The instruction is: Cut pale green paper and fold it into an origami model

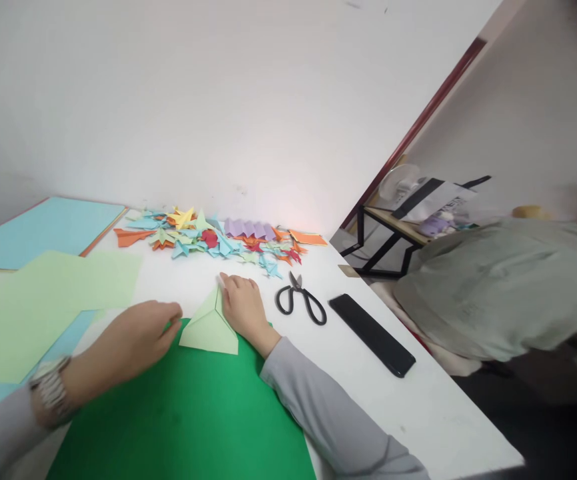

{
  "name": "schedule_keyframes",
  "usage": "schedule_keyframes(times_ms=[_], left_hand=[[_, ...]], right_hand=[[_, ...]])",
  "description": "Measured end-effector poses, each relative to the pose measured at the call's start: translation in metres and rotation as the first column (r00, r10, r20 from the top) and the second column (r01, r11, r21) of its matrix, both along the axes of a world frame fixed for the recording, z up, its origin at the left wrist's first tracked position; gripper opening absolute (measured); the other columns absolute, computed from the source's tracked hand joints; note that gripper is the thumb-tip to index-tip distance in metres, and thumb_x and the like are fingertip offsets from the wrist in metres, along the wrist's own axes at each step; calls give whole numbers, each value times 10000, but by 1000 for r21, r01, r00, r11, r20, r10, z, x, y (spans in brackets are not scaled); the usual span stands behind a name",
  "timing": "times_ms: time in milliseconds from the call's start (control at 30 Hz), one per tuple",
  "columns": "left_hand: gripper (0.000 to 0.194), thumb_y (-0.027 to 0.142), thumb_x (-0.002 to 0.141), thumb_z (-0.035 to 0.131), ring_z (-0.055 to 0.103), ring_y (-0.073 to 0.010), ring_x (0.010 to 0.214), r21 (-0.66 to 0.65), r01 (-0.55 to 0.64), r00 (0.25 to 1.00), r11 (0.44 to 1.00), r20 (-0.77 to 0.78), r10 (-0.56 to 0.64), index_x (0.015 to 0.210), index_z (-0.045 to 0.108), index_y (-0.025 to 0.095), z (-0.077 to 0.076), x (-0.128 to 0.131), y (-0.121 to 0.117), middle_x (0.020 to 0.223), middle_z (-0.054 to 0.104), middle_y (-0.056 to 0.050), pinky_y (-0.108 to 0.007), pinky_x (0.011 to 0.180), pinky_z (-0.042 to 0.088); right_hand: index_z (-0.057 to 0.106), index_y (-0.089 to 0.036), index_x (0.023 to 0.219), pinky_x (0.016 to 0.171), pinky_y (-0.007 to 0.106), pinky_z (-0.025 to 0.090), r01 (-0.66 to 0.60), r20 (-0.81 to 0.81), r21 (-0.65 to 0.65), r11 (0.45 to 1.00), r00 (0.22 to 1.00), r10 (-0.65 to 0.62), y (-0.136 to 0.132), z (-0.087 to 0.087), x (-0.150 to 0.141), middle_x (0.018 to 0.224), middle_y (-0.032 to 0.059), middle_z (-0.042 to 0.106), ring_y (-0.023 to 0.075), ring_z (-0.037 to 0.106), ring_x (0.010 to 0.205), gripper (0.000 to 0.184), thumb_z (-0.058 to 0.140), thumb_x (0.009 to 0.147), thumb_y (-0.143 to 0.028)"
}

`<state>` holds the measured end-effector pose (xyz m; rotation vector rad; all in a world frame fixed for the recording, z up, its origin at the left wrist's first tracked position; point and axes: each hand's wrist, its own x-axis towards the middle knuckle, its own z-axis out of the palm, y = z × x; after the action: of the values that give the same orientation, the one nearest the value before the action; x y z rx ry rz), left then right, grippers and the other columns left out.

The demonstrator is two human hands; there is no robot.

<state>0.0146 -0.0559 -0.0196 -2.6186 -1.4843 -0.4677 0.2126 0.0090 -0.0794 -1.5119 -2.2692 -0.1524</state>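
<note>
A light green sheet of paper (208,331), folded to a point at the far end with creases down its middle, rests on the far edge of a green mat (183,413). Along its right slanted side lies my right hand (243,303), fingers bent and pressing the paper near the tip. My left hand (141,333) hovers left of the folded paper, apart from it. Its fingers are loosely curled, with a small gap between thumb and forefinger and nothing seen in between. Black-handled scissors (301,299) lie right of my right hand, blades slightly apart.
Several folded paper shapes (208,237) are heaped by the wall. Light green sheets (43,307) and a blue stack (43,227) lie left. A long black case (372,335) is near the right edge of the white table (398,427). A person (498,287) bends beyond it, near a shelf (398,223).
</note>
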Motion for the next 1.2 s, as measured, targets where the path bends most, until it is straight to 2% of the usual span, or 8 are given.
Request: schedule_keyframes(times_ms=[100, 367, 567, 633, 733, 833, 1000, 1200], left_hand=[[183, 294, 862, 447, 644, -178, 676, -241, -111, 991, 964, 47, 126, 861, 588, 177, 1, 14, 25, 748, 692, -26, -252, 555, 430], [321, 379, 748, 600, 640, -270, 810, -267, -254, 953, 929, 95, 288, 938, 568, 123, -28, 53, 44, 951, 637, -141, -318, 618, 434], [454, 226, 663, 682, 629, -226, 784, -537, -110, 836, 836, 406, 370, 1077, 534, 115, -35, 47, 59, 797, 651, -61, -288, 648, 450], [382, 245, 701, 657, 628, -190, 751, -573, 53, 769, 818, 546, 333, 1050, 547, 136, -36, 42, 64, 791, 652, -36, -264, 633, 461], [282, 320, 679, 699, 618, -171, 722, -577, 474, 478, 665, 803, 356, 876, 594, 148, -39, 36, 67, 781, 642, -20, -258, 624, 473], [296, 390, 670, 713, 552, -117, 537, -559, 630, 264, 540, 807, 528, 794, 599, 147, -43, 33, 68, 642, 587, 18, -223, 493, 423], [307, 428, 685, 698, 410, -63, 415, -620, 568, 239, 541, 753, 612, 723, 628, 132, -44, 34, 70, 498, 472, 56, -179, 392, 303], [306, 394, 688, 693, 288, -45, 438, -584, 559, 272, 588, 799, 536, 576, 583, 131, -42, 36, 70, 509, 368, 71, -183, 382, 201]], right_hand=[[457, -111, 1286, 902, 373, 382, 31, -75, 9, 999, 997, -30, 1, 1, 0, 1088, 126, 626, 230, 549, 993, 396, 361, 905, -160], [541, -112, 1158, 890, 374, 431, 31, -556, -64, 997, 829, -62, 6, -7, 9, 1125, 152, 608, 220, 571, 989, 336, 385, 874, -198], [578, -134, 1062, 692, 288, 491, 7, -646, -158, 987, 755, -108, 2, -8, 3, 924, 94, 660, 170, 612, 757, 282, 462, 847, -273], [581, -141, 1037, 601, 261, 471, -38, -729, -244, 969, 666, -157, -1, -5, -2, 816, 52, 647, 150, 587, 663, 296, 493, 833, -336], [605, -158, 781, 460, 232, 359, -234, -836, -377, 896, 502, -221, -7, 2, -7, 531, -40, 484, 112, 440, 476, 306, 499, 816, -443], [582, -158, 647, 449, 225, 270, -317, -861, -374, 872, 468, -200, -14, 6, -8, 494, -55, 418, 86, 333, 459, 336, 549, 777, -466], [593, -144, 701, 497, 231, 284, -404, -865, -381, 832, 473, -166, -22, 5, -5, 586, -25, 481, 92, 356, 523, 302, 573, 774, -436], [551, -161, 693, 465, 226, 220, -475, -855, -418, 775, 494, -159, -20, 2, -3, 538, -65, 358, 80, 276, 500, 305, 592, 767, -454]])
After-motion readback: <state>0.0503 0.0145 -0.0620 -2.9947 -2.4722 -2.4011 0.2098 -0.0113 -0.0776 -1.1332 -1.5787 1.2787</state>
